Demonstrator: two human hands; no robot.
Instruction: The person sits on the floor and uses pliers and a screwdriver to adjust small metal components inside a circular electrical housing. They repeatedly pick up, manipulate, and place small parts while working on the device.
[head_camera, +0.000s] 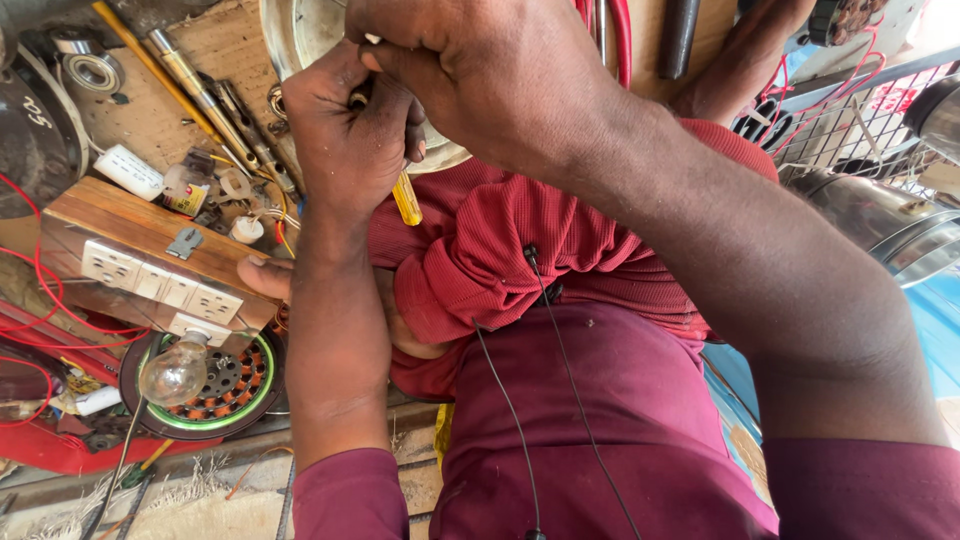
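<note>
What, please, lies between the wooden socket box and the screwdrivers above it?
In the head view, small plastic bottles and plugs lie between the wooden socket box and the screwdrivers.

Work surface is a worn brown board (215, 40), cluttered. On it: a steel bearing (90, 68) top left, long metal rods (205, 100) laid diagonally, a small white cylinder (130, 171), a wooden box of white sockets (150, 262) with a clear bulb (176, 372) at its lower edge, red wires (45, 290) (looping around the box), and a motor stator with copper windings (215, 385).
</note>
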